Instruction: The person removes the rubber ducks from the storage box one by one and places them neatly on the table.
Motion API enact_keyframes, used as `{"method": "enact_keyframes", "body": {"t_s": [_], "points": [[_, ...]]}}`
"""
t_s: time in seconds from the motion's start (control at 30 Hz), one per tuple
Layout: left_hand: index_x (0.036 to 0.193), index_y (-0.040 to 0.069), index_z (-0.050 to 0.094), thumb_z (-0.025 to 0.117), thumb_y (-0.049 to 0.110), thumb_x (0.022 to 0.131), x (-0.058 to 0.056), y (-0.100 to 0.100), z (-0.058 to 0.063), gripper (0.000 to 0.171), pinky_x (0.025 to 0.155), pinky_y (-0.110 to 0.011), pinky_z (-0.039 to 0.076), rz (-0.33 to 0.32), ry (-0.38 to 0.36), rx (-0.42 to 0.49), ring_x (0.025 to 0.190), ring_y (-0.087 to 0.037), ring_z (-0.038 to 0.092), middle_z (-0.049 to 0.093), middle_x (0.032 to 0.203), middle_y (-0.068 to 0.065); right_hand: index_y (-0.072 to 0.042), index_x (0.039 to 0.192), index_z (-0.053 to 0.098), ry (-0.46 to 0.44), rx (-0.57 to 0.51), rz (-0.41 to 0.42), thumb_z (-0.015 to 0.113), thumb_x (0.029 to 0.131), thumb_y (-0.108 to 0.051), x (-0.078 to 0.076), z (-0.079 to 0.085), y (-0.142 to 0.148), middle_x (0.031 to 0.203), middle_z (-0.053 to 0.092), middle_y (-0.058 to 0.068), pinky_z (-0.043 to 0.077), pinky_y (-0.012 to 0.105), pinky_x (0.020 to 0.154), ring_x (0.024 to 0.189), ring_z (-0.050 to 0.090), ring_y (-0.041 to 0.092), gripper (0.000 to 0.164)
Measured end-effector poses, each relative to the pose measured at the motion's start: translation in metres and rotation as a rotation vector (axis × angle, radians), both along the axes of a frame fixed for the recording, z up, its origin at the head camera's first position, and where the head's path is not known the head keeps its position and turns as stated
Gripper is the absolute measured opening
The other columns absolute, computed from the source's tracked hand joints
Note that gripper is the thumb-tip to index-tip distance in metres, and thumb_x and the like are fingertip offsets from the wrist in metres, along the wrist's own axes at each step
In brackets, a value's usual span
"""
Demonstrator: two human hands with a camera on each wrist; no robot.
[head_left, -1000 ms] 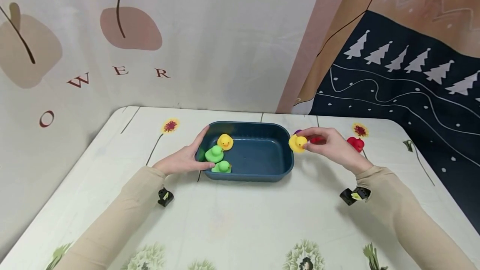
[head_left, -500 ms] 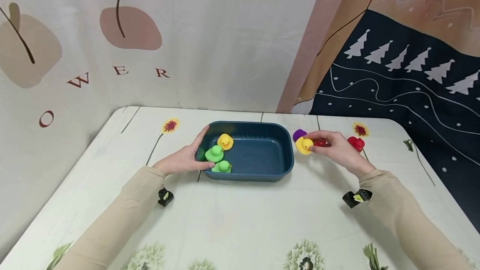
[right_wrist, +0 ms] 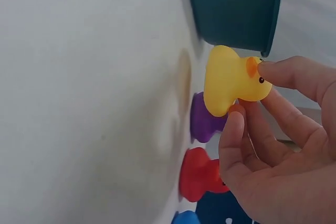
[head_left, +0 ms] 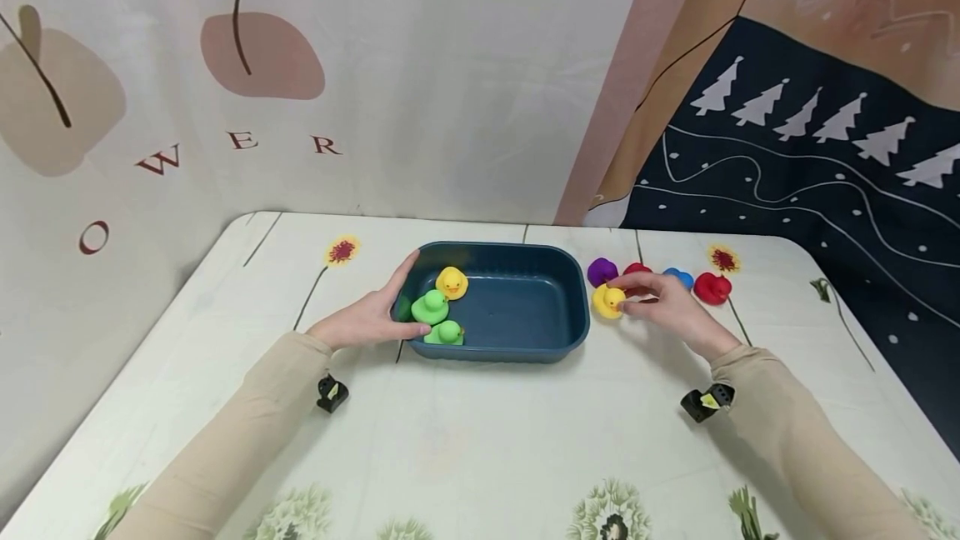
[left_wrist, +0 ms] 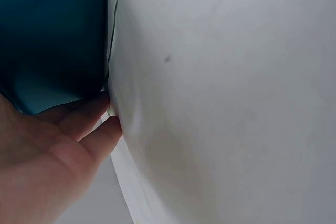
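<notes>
Just right of the dark blue plastic tub (head_left: 517,355), my right hand (head_left: 671,311) pinches a yellow rubber duck (head_left: 607,301) between thumb and fingers. In the right wrist view the yellow duck (right_wrist: 223,82) hangs over the tabletop, fingertips at its head and underside. My left hand (head_left: 371,315) holds the tub's left end, thumb over the front left corner and fingers along the outside. Inside the tub, at its left, are another yellow duck (head_left: 452,282), a green duck (head_left: 431,307) and a second green duck (head_left: 446,333) near the thumb.
Beyond the right hand stand a purple duck (head_left: 602,272), a partly hidden red duck (head_left: 637,268), a blue duck (head_left: 678,277) and another red duck (head_left: 712,288). A flower-printed cloth (head_left: 465,440) covers the table. Printed curtains (head_left: 450,107) hang behind it.
My right hand has drawn the yellow duck slightly right and toward me, away from the tub's right rim. The purple and blue ducks show more now. My left hand stays put.
</notes>
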State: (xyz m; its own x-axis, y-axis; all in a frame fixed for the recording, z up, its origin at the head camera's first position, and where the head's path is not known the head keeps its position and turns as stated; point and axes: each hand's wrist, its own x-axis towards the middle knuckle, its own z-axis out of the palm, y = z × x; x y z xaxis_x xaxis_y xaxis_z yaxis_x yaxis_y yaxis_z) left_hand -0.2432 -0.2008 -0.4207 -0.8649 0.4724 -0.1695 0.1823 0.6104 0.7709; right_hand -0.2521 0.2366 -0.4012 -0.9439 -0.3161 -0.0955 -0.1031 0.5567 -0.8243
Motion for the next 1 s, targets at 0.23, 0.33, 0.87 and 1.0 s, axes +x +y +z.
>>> {"method": "enact_keyframes", "body": {"t_s": [0.23,0.33,0.87,1.0], "points": [[0.154,0.030,-0.012,0.072,0.044,0.084,0.000,0.000,0.000,0.110,0.098,-0.055,0.038,0.001,-0.001,0.001,0.113,-0.036,0.050,0.040,0.141,-0.031,0.004,0.125,0.060,-0.005,-0.002,-0.011,0.064,0.091,-0.006,-0.001,-0.007,0.001,0.122,0.058,0.021,0.047,0.035,0.085,0.108,0.053,0.036,0.037],[0.154,0.030,-0.012,0.071,0.044,0.084,0.001,0.000,0.000,0.110,0.098,-0.056,0.038,0.002,-0.002,0.002,0.114,-0.037,0.050,0.041,0.140,-0.031,0.004,0.126,0.059,-0.016,0.007,-0.018,0.063,0.092,-0.006,-0.002,-0.012,0.002,0.123,0.057,0.021,0.049,0.036,0.086,0.109,0.053,0.037,0.036],[0.154,0.030,-0.012,0.071,0.044,0.084,0.000,0.000,0.000,0.110,0.102,-0.059,0.033,0.000,0.003,0.009,0.127,-0.044,0.041,0.024,0.152,-0.028,0.002,0.127,0.059,-0.028,0.020,-0.036,0.064,0.092,-0.007,-0.004,-0.019,0.001,0.125,0.055,0.021,0.048,0.046,0.091,0.111,0.052,0.038,0.037],[0.154,0.030,-0.012,0.071,0.044,0.084,0.000,0.000,-0.001,0.110,0.100,-0.058,0.035,-0.001,0.005,0.008,0.123,-0.042,0.044,0.027,0.150,-0.029,0.002,0.127,0.059,-0.011,0.017,-0.016,0.064,0.091,-0.007,-0.003,-0.017,0.002,0.124,0.056,0.020,0.048,0.041,0.090,0.110,0.052,0.036,0.037]]}}
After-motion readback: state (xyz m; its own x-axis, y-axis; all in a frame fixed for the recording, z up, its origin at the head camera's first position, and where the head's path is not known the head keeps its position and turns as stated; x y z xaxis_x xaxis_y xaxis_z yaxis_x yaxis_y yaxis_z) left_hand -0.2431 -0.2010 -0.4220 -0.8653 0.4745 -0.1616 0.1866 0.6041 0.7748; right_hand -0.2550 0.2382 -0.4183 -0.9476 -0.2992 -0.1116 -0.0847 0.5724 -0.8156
